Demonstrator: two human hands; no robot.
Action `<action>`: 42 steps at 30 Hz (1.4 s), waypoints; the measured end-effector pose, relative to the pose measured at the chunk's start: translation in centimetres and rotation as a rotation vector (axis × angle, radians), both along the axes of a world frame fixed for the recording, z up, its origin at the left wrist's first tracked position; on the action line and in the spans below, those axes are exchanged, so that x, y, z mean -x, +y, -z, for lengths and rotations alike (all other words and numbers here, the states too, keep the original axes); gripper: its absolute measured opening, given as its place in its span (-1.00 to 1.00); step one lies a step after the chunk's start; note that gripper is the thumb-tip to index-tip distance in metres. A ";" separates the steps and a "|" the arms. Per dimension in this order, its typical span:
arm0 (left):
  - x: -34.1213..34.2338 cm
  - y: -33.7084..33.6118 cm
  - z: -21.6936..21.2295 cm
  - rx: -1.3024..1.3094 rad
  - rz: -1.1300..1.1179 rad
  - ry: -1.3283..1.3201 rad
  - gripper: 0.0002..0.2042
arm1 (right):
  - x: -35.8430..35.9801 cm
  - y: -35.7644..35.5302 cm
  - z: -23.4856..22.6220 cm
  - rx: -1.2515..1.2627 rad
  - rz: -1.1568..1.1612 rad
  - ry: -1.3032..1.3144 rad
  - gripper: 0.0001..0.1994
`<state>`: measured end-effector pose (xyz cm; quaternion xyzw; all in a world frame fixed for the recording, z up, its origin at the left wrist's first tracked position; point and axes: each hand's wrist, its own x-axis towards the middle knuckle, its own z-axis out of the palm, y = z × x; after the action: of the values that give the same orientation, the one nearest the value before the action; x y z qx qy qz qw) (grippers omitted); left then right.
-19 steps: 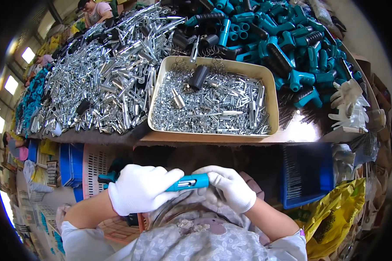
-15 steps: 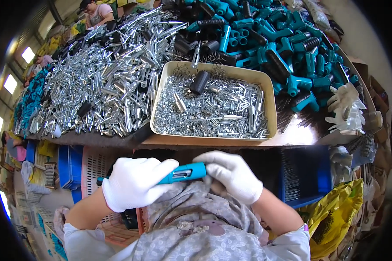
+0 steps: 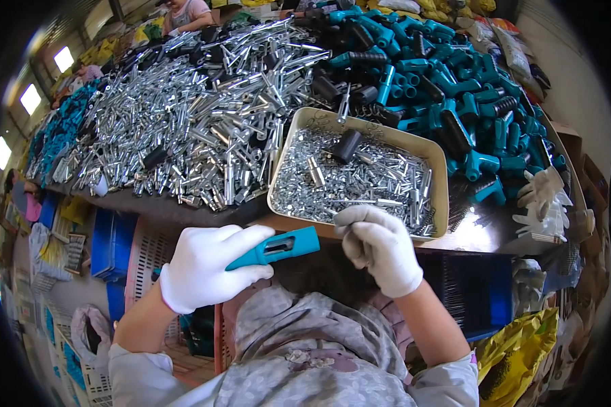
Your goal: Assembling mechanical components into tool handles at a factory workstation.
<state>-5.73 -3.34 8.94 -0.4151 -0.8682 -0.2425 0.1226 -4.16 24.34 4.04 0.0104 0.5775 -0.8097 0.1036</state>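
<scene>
Tray (image 3: 441, 183) right of metal-parts pile (image 3: 183, 129)

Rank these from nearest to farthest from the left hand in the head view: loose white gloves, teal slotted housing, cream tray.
From the left hand:
1. Teal slotted housing: in its grip.
2. Cream tray: ahead and to the right, on the bench.
3. Loose white gloves: far right, on the bench.

Teal slotted tube (image 3: 302, 243) in white-gloved left hand (image 3: 207, 264), right hand (image 3: 385, 252) near cream tray (image 3: 442, 197) of metal parts (image 3: 297, 180).
</scene>
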 end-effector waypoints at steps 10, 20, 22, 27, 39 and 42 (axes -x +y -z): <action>0.1 1.0 -1.1 0.143 0.105 -0.067 -0.50 | -1.3 -1.7 -1.9 -0.059 -0.289 -0.128 -0.65; 7.2 2.5 -3.0 -0.023 0.006 -0.083 -0.66 | 1.0 6.4 -2.5 -0.567 0.524 0.236 -0.65; 9.6 3.7 -1.5 0.085 0.064 0.139 -0.61 | 2.8 8.0 -1.3 -0.634 0.614 0.365 -0.63; 12.7 7.7 2.4 0.130 0.112 0.350 -0.64 | 4.7 10.6 0.1 -0.605 0.756 0.434 -0.69; 7.9 4.8 3.1 0.011 0.100 0.393 -0.63 | 1.1 9.3 2.0 -0.612 0.926 0.490 -0.79; 5.6 4.1 3.8 0.049 0.076 0.301 -0.64 | 1.3 8.4 3.4 -0.594 0.850 0.401 -0.82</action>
<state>-11.30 0.79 5.14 -0.4824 -0.8293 -0.1606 0.2320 -5.50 32.72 0.65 0.1170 0.7342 -0.5689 -0.3516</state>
